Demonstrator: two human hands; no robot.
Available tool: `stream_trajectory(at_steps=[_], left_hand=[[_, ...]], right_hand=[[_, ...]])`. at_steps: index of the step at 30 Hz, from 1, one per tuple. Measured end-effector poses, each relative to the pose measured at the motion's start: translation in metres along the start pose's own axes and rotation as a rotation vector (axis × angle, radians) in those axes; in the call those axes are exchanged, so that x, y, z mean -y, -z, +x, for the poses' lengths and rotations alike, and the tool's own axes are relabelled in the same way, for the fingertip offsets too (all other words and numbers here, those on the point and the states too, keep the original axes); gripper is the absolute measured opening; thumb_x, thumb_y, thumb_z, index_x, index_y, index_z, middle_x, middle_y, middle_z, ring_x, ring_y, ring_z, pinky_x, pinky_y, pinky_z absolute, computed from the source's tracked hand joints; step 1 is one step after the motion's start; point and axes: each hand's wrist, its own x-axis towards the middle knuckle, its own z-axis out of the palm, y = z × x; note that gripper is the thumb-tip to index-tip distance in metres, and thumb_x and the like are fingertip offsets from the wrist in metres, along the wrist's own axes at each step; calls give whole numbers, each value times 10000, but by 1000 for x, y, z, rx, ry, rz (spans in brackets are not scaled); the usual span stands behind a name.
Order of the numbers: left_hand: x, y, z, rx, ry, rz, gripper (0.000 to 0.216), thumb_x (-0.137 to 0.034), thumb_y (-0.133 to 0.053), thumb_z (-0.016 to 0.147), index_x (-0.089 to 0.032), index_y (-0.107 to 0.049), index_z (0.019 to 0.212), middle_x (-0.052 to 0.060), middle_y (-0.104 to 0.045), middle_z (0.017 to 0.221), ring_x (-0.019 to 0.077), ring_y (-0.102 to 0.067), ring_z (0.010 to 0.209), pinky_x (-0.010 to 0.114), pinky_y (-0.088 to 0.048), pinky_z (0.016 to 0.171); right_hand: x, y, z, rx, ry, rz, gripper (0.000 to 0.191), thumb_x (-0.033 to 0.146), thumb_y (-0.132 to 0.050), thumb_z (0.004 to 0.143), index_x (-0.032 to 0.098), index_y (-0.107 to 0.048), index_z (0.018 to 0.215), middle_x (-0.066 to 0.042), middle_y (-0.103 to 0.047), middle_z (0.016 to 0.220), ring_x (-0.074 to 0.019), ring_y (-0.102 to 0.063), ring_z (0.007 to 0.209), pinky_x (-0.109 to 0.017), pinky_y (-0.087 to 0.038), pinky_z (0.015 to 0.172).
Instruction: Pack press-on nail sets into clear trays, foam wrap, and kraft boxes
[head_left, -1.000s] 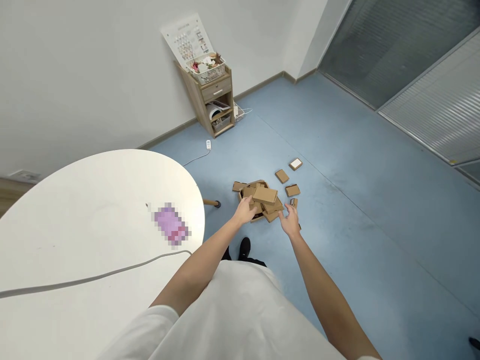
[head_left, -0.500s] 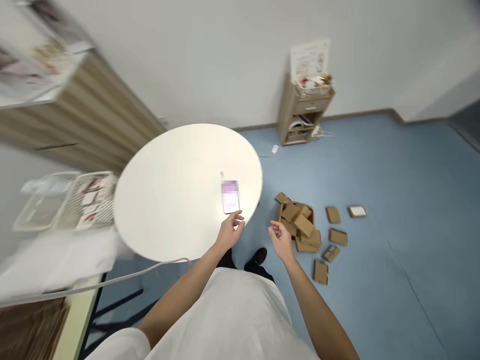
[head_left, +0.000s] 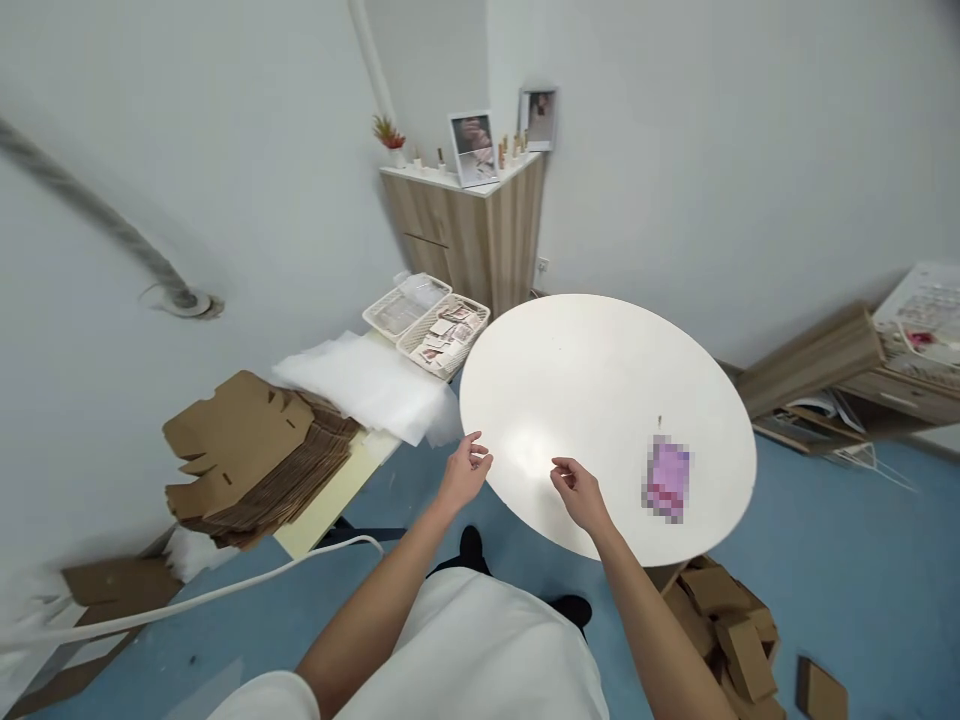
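Note:
My left hand [head_left: 463, 472] hovers at the near left rim of a round white table [head_left: 585, 370]. Its fingers are loosely bent and apart, with nothing in them. Over the table's near edge is my right hand [head_left: 580, 492], half curled with a gap by the thumb, and it appears bare too. To the right of that hand, a flat purple item [head_left: 667, 478] lies on the tabletop, its surface blurred into blocks. A stack of flattened cardboard boxes [head_left: 255, 450] sits on a side table at the left. White packing sheets [head_left: 367, 385] lie beside the stack.
Two white baskets [head_left: 409, 305] stand behind the sheets, one filled with small cards. A pale hose [head_left: 225, 592] crosses at lower left. Folded brown boxes [head_left: 739, 630] are piled on the floor at lower right. A wooden cabinet [head_left: 465, 235] fills the corner.
My view has swung left, bringing the cardboard stack and corner cabinet fully into sight. The purple item and box pile now appear farther right. Both hands remain raised without holding anything.

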Motion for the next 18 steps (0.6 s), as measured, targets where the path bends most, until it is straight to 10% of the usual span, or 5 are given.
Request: stream_trajectory(at_steps=[7, 18], left_hand=[[51, 85, 24, -63, 79, -35, 421, -365, -496, 779, -192, -453, 1161, 60, -592, 956, 120, -589, 733, 265, -485, 684], [70, 125, 74, -207, 210, -12, 432, -361, -532, 748, -202, -458, 1144, 47, -607, 937, 126, -590, 712, 250, -474, 621]], right_hand=[[52, -85, 48, 148, 21, -87, 322, 401, -480, 746, 231, -572, 1003, -37, -617, 895, -141, -565, 688, -298, -477, 630], [71, -139, 140, 321, 107, -159, 320, 366, -475, 732, 213, -575, 994, -27, -635, 862, -152, -582, 743, -314, -471, 697]])
